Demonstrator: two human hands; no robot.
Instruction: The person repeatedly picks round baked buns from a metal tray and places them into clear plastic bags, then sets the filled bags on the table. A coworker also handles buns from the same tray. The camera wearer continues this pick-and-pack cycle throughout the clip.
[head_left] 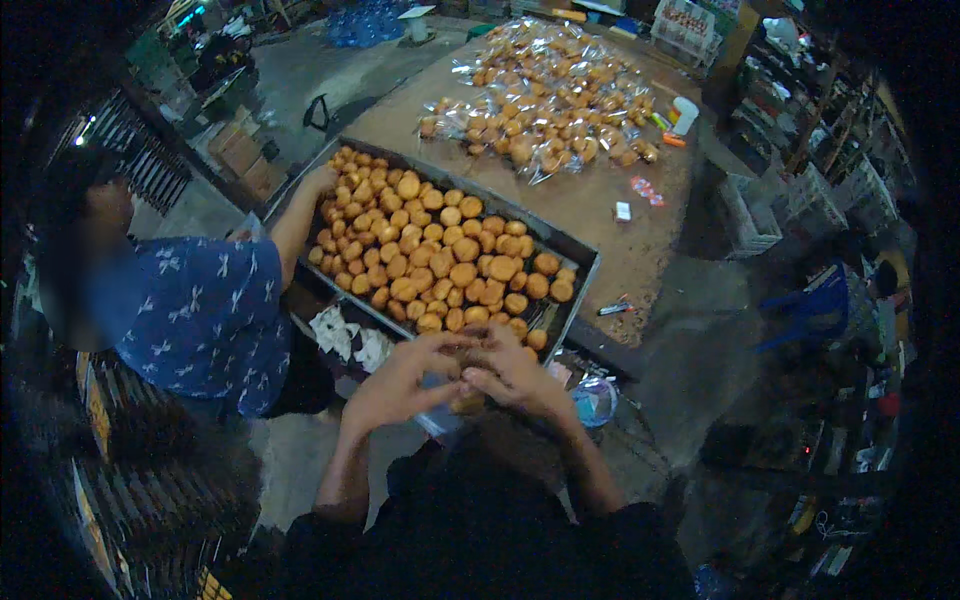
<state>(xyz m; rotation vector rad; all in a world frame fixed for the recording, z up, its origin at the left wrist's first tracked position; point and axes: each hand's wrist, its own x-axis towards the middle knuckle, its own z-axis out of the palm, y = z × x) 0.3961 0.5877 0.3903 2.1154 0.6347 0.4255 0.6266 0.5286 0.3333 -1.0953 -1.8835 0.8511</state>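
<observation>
My left hand (412,378) and my right hand (515,372) meet at the near edge of a dark metal tray (588,285). Their fingers curl together around the top of a clear plastic bag (436,418). A brown bun (467,403) shows below the fingers, seemingly inside the bag; the grip itself is partly hidden. Many round golden-brown buns (440,262) fill the tray, packed closely on the left and looser at the right corner.
A co-worker (205,320) in a blue patterned shirt reaches into the tray's far left. Bagged buns (550,95) are heaped on the brown table (640,270) beyond. A marker (615,308) and a white bottle (685,115) lie there. A blue-rimmed round container (594,402) stands beside my right forearm.
</observation>
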